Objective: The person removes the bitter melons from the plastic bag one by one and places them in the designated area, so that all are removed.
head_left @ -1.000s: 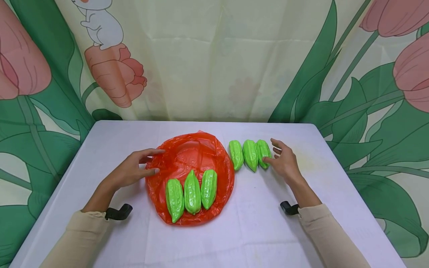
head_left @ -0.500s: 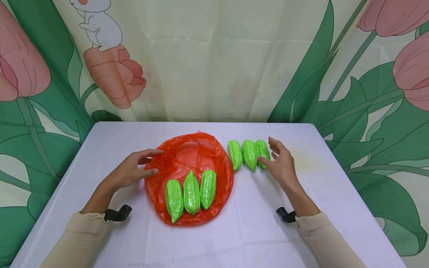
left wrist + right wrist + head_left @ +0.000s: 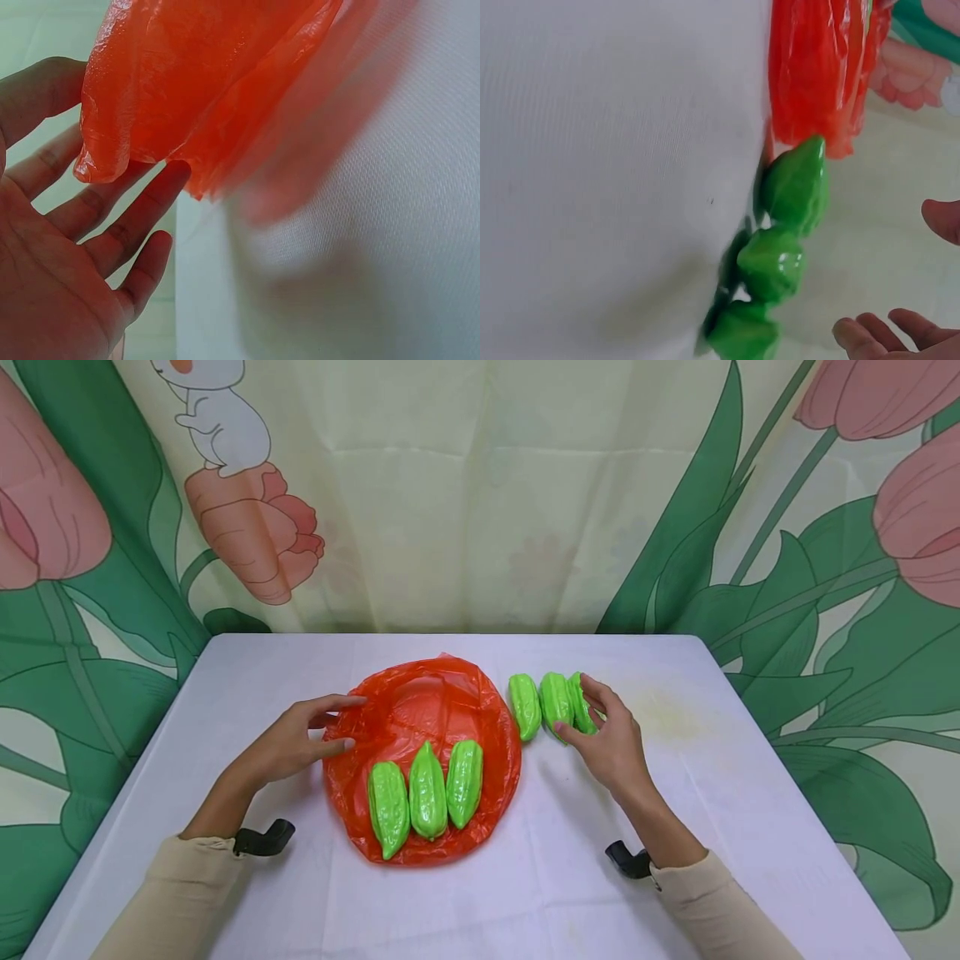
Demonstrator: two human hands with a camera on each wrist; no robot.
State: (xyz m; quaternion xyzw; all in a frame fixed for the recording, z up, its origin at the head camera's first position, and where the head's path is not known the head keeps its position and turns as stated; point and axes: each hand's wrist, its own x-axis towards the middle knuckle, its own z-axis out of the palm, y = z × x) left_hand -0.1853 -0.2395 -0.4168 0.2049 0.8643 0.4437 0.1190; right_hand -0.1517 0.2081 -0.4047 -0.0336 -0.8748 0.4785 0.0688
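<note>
A round red plastic-covered thing (image 3: 442, 693) lies on the table with three green ribbed vegetables (image 3: 428, 793) on its near half. Beside its right edge stand three more in a row, the middle one (image 3: 556, 700) between two others. My left hand (image 3: 288, 743) touches the red plastic's left edge with fingers extended; the left wrist view shows the hand (image 3: 67, 262) against the plastic (image 3: 180, 82). My right hand (image 3: 611, 743) hovers over the row's rightmost vegetable (image 3: 581, 706), partly covering it, fingers relaxed. In the right wrist view a gap separates that hand (image 3: 900, 337) from the green vegetables (image 3: 771, 262).
A white cloth (image 3: 420, 918) covers the table. Behind it hangs a curtain (image 3: 465, 527) printed with tulips, leaves and a rabbit on a carrot. Each wrist carries a small black device, one at the left (image 3: 265, 838) and one at the right (image 3: 628, 860).
My right hand has moved left and slightly nearer the table's front, and now covers more of the rightmost vegetable in the row. My left hand stays at the red plastic's edge.
</note>
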